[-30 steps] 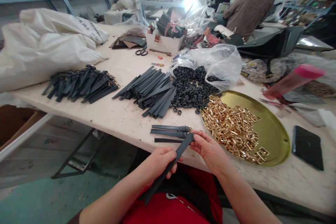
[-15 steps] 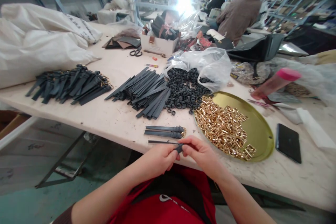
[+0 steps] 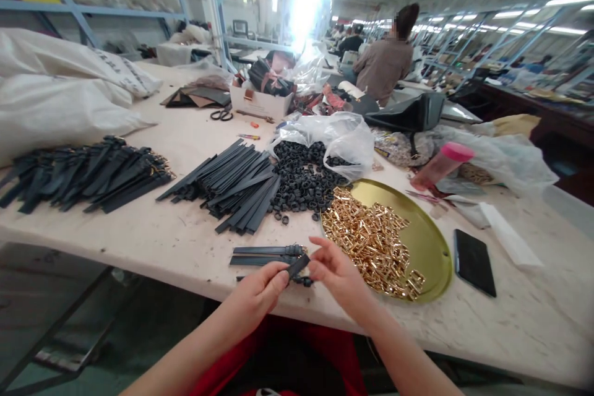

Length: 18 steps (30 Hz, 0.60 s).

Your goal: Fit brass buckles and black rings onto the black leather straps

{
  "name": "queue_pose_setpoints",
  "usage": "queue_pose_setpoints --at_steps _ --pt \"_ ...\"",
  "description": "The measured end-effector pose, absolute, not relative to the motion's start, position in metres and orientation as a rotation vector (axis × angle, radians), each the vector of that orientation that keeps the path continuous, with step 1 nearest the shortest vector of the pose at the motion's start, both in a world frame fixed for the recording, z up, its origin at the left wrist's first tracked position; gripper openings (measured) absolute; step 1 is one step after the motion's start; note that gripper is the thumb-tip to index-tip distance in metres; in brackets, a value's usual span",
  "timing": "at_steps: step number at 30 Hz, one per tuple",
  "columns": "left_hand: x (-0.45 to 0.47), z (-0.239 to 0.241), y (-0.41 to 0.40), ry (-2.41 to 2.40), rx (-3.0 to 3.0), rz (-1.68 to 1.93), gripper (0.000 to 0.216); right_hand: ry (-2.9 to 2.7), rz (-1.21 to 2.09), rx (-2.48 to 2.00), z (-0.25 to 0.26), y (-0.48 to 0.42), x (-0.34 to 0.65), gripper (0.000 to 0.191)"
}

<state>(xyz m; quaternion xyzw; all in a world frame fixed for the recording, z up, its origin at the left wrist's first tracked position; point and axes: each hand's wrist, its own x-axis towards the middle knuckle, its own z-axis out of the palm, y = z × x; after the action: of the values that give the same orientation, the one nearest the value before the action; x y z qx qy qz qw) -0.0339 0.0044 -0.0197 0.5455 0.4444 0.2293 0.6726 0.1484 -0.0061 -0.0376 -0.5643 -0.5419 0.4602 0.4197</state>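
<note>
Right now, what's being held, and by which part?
Left hand pinches a dark strap just short of one end; contact by the right hand is unclear.

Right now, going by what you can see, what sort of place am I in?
Probably a factory workshop making strap goods. The table bears dark straps, loops and gold buckles in bulk, and rows of ceiling lights run back over more people.

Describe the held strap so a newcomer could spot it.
Find the pale table, then the round gold tray on it. Left of that, the left hand grips the dark strap, held up while other straps lie on the table.
</note>
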Motion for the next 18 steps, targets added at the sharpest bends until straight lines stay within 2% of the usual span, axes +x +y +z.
queue_pose_setpoints --at_steps 2,4,7,13,15,18 --pt "-0.031 -0.023 0.01 0.998 1.159 0.533 0.033 -1.643 0.674 -1.719 -0.036 0.016 0.172 0.019" --pt "-0.028 -0.025 0.014 1.002 1.111 0.526 0.037 -1.909 0.264 -1.967 -0.037 0.04 0.191 0.021" --pt "-0.025 -0.024 0.015 1.028 1.123 0.465 0.037 -2.1 0.091 -2.083 -0.044 0.07 0.204 0.021" --pt "-0.031 -0.015 0.013 1.097 1.145 0.457 0.028 -2.057 0.176 -1.969 -0.043 0.077 0.209 0.018" --pt "-0.029 -0.01 0.013 1.107 1.148 0.494 0.027 -1.87 0.511 -1.852 -0.035 0.067 0.209 0.017" --pt "-0.022 -0.003 0.014 1.093 1.21 0.557 0.024 -1.391 1.185 -1.511 -0.023 0.046 0.199 0.023"
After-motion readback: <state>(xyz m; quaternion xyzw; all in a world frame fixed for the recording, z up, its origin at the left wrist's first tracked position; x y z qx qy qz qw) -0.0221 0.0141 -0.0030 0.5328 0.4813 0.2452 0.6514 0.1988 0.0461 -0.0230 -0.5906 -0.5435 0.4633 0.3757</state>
